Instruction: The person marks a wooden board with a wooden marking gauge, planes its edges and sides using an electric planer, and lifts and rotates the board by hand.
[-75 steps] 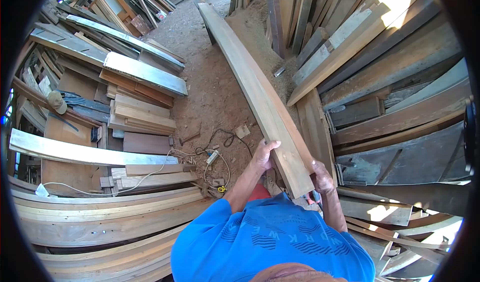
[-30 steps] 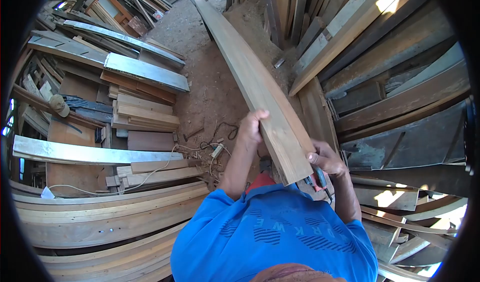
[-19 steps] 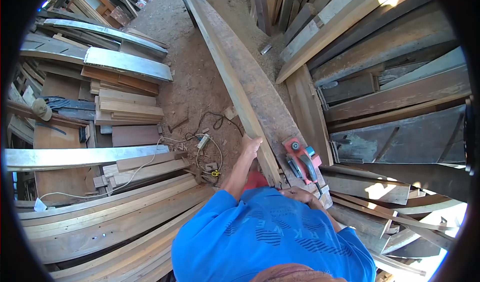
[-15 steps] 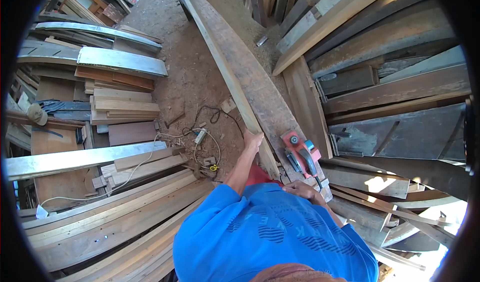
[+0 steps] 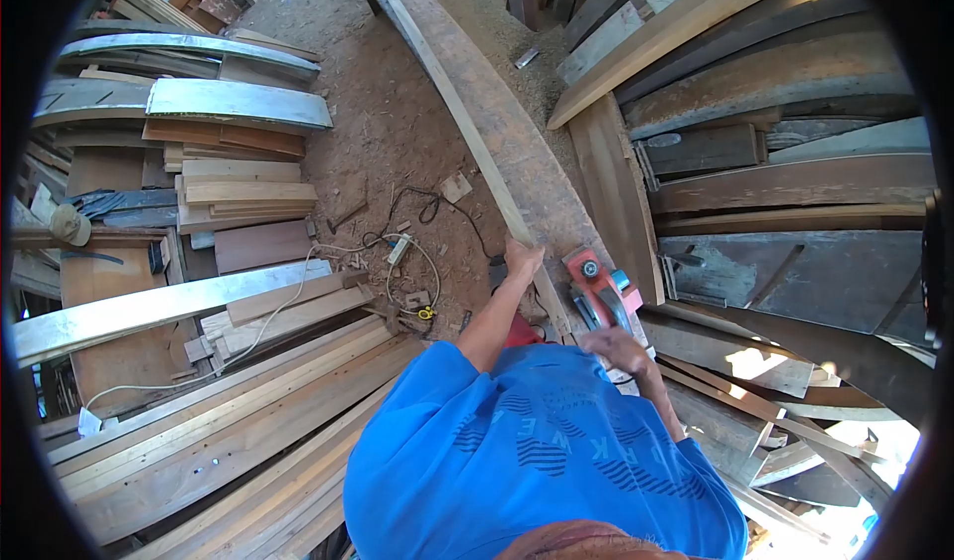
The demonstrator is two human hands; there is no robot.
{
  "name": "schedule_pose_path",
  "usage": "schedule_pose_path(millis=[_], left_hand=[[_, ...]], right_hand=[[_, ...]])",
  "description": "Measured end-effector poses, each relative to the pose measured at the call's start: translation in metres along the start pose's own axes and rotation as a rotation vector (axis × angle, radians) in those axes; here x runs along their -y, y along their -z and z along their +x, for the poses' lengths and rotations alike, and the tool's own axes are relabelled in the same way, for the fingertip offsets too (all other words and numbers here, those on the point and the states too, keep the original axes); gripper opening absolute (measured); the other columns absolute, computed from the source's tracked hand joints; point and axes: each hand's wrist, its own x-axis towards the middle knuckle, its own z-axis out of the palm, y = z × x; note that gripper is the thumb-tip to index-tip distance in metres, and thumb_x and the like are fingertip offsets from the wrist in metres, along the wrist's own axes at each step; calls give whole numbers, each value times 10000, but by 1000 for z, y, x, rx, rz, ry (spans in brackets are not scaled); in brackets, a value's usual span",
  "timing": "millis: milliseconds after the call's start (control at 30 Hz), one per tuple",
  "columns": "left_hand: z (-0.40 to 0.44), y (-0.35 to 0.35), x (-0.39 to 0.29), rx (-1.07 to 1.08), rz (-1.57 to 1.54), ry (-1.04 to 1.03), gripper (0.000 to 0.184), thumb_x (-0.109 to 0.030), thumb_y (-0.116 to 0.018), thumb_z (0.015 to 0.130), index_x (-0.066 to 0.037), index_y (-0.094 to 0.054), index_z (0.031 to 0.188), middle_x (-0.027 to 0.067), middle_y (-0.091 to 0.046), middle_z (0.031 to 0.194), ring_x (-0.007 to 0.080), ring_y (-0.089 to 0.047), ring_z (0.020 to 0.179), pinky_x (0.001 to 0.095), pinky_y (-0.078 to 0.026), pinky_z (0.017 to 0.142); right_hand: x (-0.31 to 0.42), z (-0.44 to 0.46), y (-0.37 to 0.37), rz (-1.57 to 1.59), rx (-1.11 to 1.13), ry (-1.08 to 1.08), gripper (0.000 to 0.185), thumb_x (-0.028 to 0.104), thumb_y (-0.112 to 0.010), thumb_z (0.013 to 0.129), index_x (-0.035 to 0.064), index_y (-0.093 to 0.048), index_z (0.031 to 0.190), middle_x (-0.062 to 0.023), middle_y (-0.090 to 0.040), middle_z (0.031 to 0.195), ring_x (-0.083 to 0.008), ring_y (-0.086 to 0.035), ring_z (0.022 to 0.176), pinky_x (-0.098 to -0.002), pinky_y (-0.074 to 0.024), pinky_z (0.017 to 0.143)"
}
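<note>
My left hand point(image 5: 523, 258) is closed round the near part of a long, narrow wooden board point(image 5: 459, 111). That board lies along the left side of a wide, weathered plank point(image 5: 527, 153) that stretches away from me. A red electric planer point(image 5: 594, 284) rests on the near end of the wide plank, right of the board. Smeared by motion, my right hand point(image 5: 616, 347) is at the planer's rear, close to its handle; whether it touches the handle I cannot tell, and its fingers are unclear.
Stacked boards point(image 5: 243, 190) fill the left side, and large timbers point(image 5: 785, 177) lie on the right. On the dirt floor are a power strip point(image 5: 398, 251), a dark cable point(image 5: 429, 208), a hammer point(image 5: 346, 214) and a small wood block point(image 5: 456, 187).
The narrow board's near end has shifted right, closer to the planer, along with my left hand. My right hand has moved up from near my waist to the planer's rear.
</note>
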Motion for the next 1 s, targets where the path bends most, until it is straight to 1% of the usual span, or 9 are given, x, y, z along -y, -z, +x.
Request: schedule_pose_path(millis=[133, 300, 333, 433, 467, 667, 800, 900, 1000], left_hand=[[-21, 23, -15, 110, 75, 11, 763, -311, -802, 844, 36, -454, 1428, 262, -614, 1348, 376, -614, 1254, 433, -465, 1086], [-66, 62, 57, 349, 366, -55, 933, -613, -554, 955, 37, -269, 1562, 359, -481, 1479, 448, -456, 1418, 477, -356, 1181], [-94, 98, 16, 736, 586, 81, 918, -696, -373, 992, 12, -301, 1572, 327, -402, 1562, 450, -322, 1502, 500, -319, 1202], [-114, 123, 41, 1290, 840, -59, 844, -699, -330, 1008, -33, -448, 1513, 251, -429, 1581, 439, -304, 1518, 481, -319, 1207], [-132, 128, 59, 1047, 848, -203, 748, -674, -347, 1025, -55, -593, 1365, 184, -591, 1454, 398, -486, 1410, 431, -391, 1141], [-117, 126, 10, 1352, 697, -266, 397, -410, -635, 1002, -72, -647, 1209, 151, -686, 1153, 256, -625, 1116, 387, -490, 961], [-98, 128, 1, 876, 517, -190, 311, -327, -637, 977, -39, -631, 1094, 160, -694, 1055, 275, -675, 917, 417, -534, 857], [-90, 135, -9, 1088, -10, 122, 321, -328, -638, 996, -44, -613, 1143, 92, -674, 986, 159, -633, 947, 350, -526, 875], [-128, 133, -25, 1273, 387, -294, 414, -309, -670, 982, -2, -589, 1248, 117, -679, 1122, 182, -634, 1071, 356, -504, 971]], right_hand=[[8, 7, 33, -248, -615, -101, 441, 309, -753, 871, -27, -666, 1143, -189, -725, 1016, -315, -709, 941, -405, -557, 855], [-63, 36, 41, -642, -224, -230, 731, 493, -778, 787, -6, -593, 1289, -306, -645, 1258, -463, -620, 1188, -544, -480, 1016], [-73, 38, 31, -696, -278, -204, 759, 496, -752, 802, -18, -560, 1326, -316, -665, 1208, -493, -629, 1153, -559, -479, 1007], [-68, 43, 24, -597, -372, -236, 708, 417, -763, 821, -33, -563, 1329, -331, -688, 1131, -490, -662, 1092, -545, -514, 976], [-73, 45, 23, -543, -389, -236, 725, 416, -777, 825, 15, -558, 1388, -311, -692, 1165, -477, -666, 1107, -529, -522, 976], [-66, 53, 24, -412, -423, -201, 699, 378, -807, 800, 42, -597, 1376, -279, -712, 1157, -429, -690, 1101, -488, -537, 969], [-75, 61, 26, -284, -403, -86, 586, 342, -805, 787, 44, -665, 1271, -255, -731, 1096, -393, -719, 1026, -467, -551, 923], [-79, 64, 24, -272, -397, -135, 585, 345, -777, 775, 29, -671, 1256, -253, -742, 1043, -382, -727, 1000, -463, -551, 915], [-66, 60, 25, -255, -383, -165, 563, 347, -778, 770, 32, -684, 1228, -248, -748, 999, -370, -739, 956, -460, -560, 879]])
